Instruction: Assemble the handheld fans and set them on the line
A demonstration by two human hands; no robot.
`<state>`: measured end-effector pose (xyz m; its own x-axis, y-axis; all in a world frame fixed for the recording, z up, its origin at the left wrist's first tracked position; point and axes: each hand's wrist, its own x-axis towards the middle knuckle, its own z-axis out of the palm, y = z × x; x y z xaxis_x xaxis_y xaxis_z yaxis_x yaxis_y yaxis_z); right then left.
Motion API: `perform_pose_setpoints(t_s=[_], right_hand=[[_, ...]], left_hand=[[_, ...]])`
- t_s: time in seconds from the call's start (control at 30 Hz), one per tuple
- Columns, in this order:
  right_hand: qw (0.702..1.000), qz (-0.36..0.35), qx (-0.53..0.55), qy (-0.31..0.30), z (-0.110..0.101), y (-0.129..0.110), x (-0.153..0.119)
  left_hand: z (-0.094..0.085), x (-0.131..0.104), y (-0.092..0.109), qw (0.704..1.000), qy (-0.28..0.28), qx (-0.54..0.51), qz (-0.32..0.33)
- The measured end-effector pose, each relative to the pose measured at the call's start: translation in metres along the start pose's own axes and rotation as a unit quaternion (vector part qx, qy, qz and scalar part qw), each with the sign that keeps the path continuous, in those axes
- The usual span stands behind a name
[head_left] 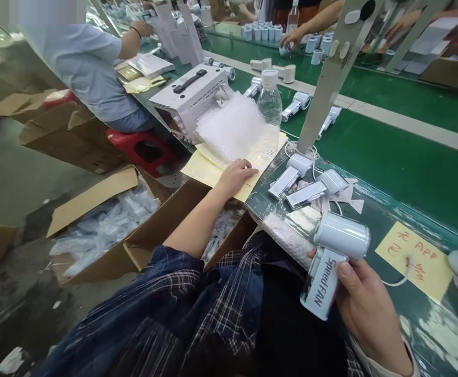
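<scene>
My right hand grips a pale blue handheld fan by its handle, which reads "SpeedFAN". The fan's round head points up and to the right, above the table's near edge. My left hand lies with fingers stretched out on yellow paper sheets beside a stack of clear plastic bags. Two more fans, a nearer one and a farther one, rest on the table between my hands, with white cable and paper scraps around them.
A plastic bottle and a white metal case stand behind the bags. A slanted metal post rises beside the green conveyor. Open cartons sit at lower left. A handwritten yellow note lies right. Co-workers sit nearby.
</scene>
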<state>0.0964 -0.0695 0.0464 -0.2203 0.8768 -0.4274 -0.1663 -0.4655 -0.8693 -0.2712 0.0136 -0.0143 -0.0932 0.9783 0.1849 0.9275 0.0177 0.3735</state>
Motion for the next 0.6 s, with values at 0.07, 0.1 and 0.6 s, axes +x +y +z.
perform_pose_setpoints(t_s=[0.07, 0.1, 0.6], right_hand=[[1.0, -0.011, 0.002, -0.01, 0.003, -0.003, -0.001], [1.0, -0.011, 0.008, -0.014, 0.003, -0.003, -0.002], [0.999, 0.024, 0.021, 0.016, 0.004, 0.003, 0.0]], left_hand=[[-0.003, 0.004, 0.0, 1.0, -0.004, -0.009, 0.012], [-0.006, 0.006, 0.001, 1.0, -0.003, -0.013, 0.015], [-0.025, -0.03, 0.166, 0.945, 0.09, -0.225, 0.218]])
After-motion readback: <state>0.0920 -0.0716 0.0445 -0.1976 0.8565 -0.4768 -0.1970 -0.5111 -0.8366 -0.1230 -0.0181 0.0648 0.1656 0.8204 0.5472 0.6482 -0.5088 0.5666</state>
